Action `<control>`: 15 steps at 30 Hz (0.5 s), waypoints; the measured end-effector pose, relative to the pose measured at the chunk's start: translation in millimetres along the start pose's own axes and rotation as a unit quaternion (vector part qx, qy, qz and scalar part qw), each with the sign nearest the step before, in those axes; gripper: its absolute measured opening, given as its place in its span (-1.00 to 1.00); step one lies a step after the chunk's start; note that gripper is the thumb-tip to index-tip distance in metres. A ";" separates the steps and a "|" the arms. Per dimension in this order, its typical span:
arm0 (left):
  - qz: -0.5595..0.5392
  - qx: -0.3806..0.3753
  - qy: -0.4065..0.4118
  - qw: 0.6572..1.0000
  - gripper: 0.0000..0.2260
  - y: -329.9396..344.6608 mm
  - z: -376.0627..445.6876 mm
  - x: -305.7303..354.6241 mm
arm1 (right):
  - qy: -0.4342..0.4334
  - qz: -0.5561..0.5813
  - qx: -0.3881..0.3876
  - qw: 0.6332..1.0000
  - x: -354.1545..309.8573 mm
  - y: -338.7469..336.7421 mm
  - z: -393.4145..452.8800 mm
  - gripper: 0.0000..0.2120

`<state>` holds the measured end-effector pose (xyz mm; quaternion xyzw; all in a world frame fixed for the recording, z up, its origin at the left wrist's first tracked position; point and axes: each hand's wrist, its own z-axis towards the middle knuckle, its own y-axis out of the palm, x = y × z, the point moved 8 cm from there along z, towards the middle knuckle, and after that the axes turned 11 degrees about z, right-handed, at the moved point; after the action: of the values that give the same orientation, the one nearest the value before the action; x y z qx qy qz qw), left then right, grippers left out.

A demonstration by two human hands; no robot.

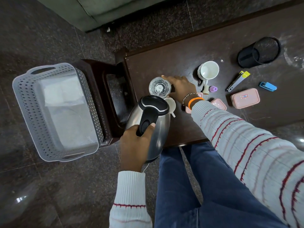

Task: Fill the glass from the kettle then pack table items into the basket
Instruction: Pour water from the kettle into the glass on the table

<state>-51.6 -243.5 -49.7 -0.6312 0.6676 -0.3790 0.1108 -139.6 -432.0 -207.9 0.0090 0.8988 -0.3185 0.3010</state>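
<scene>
We look down on a dark wooden table (pixel 189 51). Our left hand (pixel 136 145) grips the black handle of a stainless steel kettle (pixel 151 125), tilted towards a clear drinking glass (pixel 159 87) at the table's left end. Our right hand (pixel 180 88) curls around the glass's right side. A translucent grey perforated plastic basket (pixel 54 112) sits on the floor to the left, well apart. A white ceramic cup (pixel 209 70) stands right of the glass.
</scene>
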 end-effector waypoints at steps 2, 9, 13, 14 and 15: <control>-0.001 0.000 0.001 1.000 -0.61 0.1 0.1 0.2 | 0.001 -0.002 -0.004 1.000 -0.2 0.8 0.2 -0.33; -0.014 0.005 -0.005 1.000 -0.60 0.2 1.3 -2.6 | 0.000 -0.008 -0.003 1.000 0.9 1.2 0.0 -0.33; -0.014 0.005 -0.008 1.000 -0.61 1.1 1.7 -3.8 | -0.002 -0.008 -0.002 1.000 0.4 0.9 0.0 -0.32; -0.014 0.004 -0.009 1.000 -0.61 1.2 1.7 -4.2 | -0.002 -0.009 -0.001 1.000 0.4 0.9 -0.1 -0.32; -0.014 0.004 -0.009 1.000 -0.61 1.2 1.7 -4.5 | -0.002 -0.009 0.000 1.000 0.4 0.8 -0.1 -0.32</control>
<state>-50.7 -240.1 -53.2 -0.6438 0.6561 -0.3770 0.1138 -139.8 -431.4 -208.5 0.0005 0.8984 -0.3212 0.2996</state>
